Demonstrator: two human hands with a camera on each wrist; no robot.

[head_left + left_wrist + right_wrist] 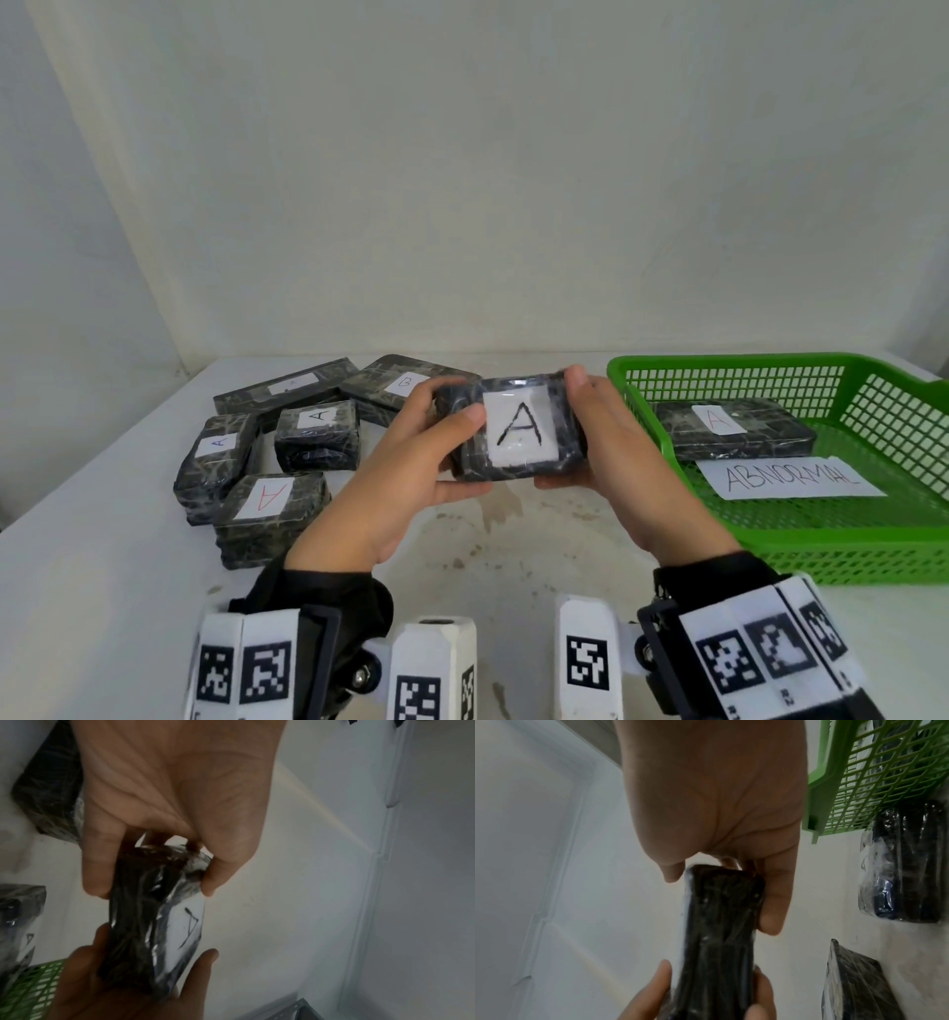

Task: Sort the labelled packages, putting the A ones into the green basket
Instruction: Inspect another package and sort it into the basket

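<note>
Both hands hold one dark, plastic-wrapped package (516, 429) above the table centre, its white label with a black A facing me. My left hand (441, 442) grips its left end, thumb on the front and fingers behind. My right hand (585, 437) grips its right end the same way. In the left wrist view the package (151, 914) runs from my left hand (154, 878) down to the other palm. In the right wrist view the package (718, 933) is seen edge-on in my right hand (721, 882). The green basket (873, 539) stands at the right, with one A package (729, 429) inside.
A paper sheet reading ABNORMAL (791, 478) lies in the basket. A pile of several dark packages (267, 462) sits at the left of the white table, most labelled A and one labelled B (405, 383). A plain wall stands behind the table.
</note>
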